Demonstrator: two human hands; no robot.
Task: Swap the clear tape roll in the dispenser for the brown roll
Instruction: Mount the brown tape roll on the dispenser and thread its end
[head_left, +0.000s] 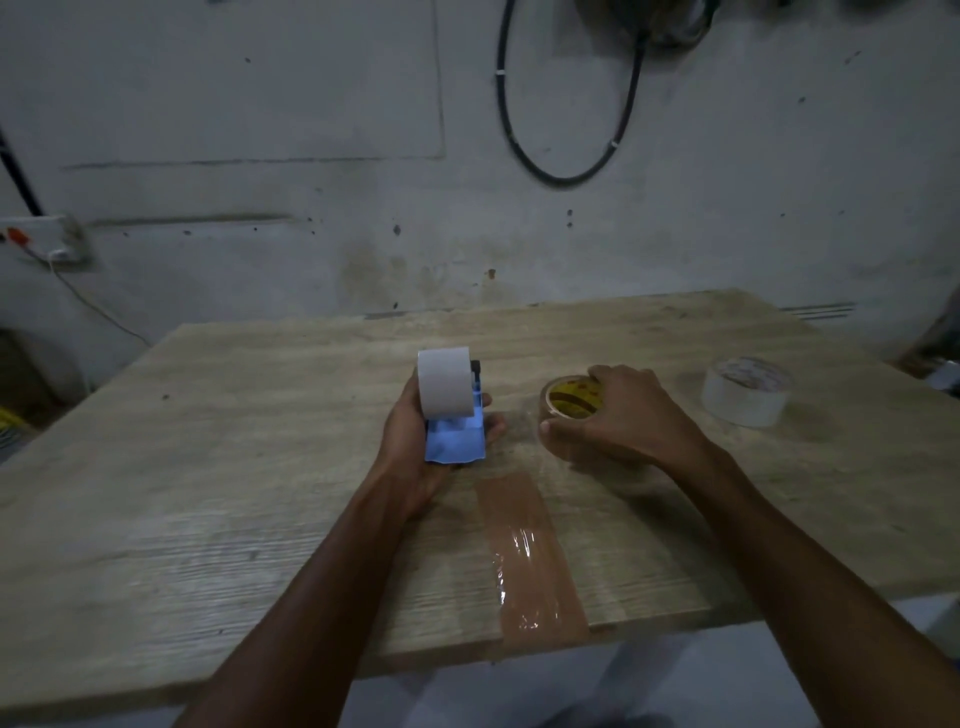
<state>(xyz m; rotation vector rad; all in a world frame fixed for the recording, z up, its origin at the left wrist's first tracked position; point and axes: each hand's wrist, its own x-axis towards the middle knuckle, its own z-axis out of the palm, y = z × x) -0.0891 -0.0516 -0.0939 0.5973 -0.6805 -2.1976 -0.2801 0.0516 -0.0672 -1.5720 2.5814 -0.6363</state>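
My left hand (410, 441) grips a blue tape dispenser (454, 439) at the table's middle, held just above the wood. A pale roll (445, 382) is mounted on the dispenser, standing on edge. To its right lies the brown roll (570, 399), flat on the table with a yellow printed core. My right hand (618, 415) is clasped over that roll, thumb on its near side and fingers on its far side. A clear whitish roll (745, 392) lies flat farther right, apart from both hands.
A strip of brown tape (527, 556) is stuck on the wooden table (208, 467), running to the near edge. The wall stands close behind, with a hanging black cable loop (566, 104) and a socket (47, 239) at left.
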